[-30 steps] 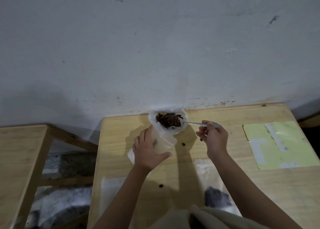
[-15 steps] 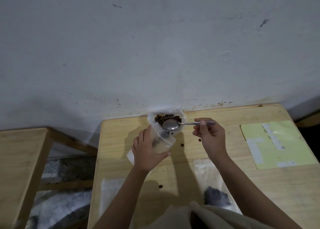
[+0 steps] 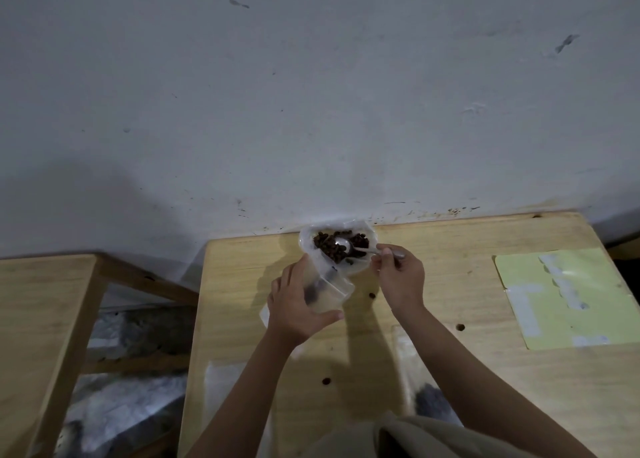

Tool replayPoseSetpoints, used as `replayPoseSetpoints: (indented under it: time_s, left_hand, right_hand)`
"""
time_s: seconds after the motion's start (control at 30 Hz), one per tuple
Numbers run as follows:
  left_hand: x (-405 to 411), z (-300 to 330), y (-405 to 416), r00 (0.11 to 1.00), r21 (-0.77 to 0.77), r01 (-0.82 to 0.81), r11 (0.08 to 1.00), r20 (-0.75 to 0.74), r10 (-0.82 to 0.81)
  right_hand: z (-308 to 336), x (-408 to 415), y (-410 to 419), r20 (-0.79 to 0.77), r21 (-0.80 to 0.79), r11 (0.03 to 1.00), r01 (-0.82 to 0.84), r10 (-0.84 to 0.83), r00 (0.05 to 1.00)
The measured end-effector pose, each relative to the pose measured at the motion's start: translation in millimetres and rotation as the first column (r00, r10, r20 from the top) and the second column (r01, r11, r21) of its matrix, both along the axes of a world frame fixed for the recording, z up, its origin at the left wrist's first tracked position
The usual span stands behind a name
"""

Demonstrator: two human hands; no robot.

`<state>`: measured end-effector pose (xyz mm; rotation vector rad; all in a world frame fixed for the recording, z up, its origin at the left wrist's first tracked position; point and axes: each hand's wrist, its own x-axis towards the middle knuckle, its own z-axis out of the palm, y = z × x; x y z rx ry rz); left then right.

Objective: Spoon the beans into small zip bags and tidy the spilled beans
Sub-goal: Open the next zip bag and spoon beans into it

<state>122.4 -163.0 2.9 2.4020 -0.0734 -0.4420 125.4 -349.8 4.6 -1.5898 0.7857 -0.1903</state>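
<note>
- Beans [image 3: 337, 248] sit piled in the open big bag [image 3: 367, 233], at the far edge of the bench [image 3: 450, 284], right against the wall [image 3: 311, 94].
- Your right hand [image 3: 401, 279] pinches the spoon [image 3: 360, 248] by its handle end, fingers curled round it; the bowl is down among the beans.
- The spoon's long axis runs nearly level, from your right hand leftward and a touch away from you, into the pile.
- Your left hand [image 3: 299, 305] wraps the zip bag [image 3: 327, 289], thumb on the near side, mouth tipped up toward the big bag.
- Here's what matters: the zip bag's mouth lies just beside the big bag's near rim, nearer you and left of the spoon bowl. A loaded spoon, I'd judge, needs only a short pull back and left to reach it.
- A few dark beans look to be in the zip bag already; hard to count.
- Strays on the bench: one bean [image 3: 372, 295] by your right wrist, another [image 3: 325, 381] between your forearms. They're still to tidy.
</note>
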Motion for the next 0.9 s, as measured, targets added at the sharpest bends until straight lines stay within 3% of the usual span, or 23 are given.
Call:
replayPoseSetpoints:
  time_s: [0.1,0.17,0.43,0.6,0.9]
  left_hand:
    - [2,-1,-3,1.000,-0.019,0.008,1.000,-0.002,-0.008]
    - [3,-1,-3,1.000,-0.023,0.008,1.000,0.006,-0.008]
    - [3,0,-3,0.999,-0.027,0.013,1.000,0.039,-0.012]
    - [1,2,-3,0.998,-0.017,0.005,1.000,0.070,-0.004]
    - [-6,10,-1,0.989,-0.011,-0.045,0.999,0.141,0.047]
  right_hand:
    - [-5,5,1,-0.118,0.232,0.958,0.166,-0.142,0.983]
    - [-4,6,-1,-0.154,0.306,0.921,0.240,-0.201,0.967]
    - [5,5,-8,-0.170,0.390,0.864,0.319,-0.273,0.947]
    - [21,1,-13,-0.105,0.456,0.842,0.288,-0.270,0.957]
    - [51,-24,-25,0.052,0.384,0.917,0.108,-0.138,0.989]
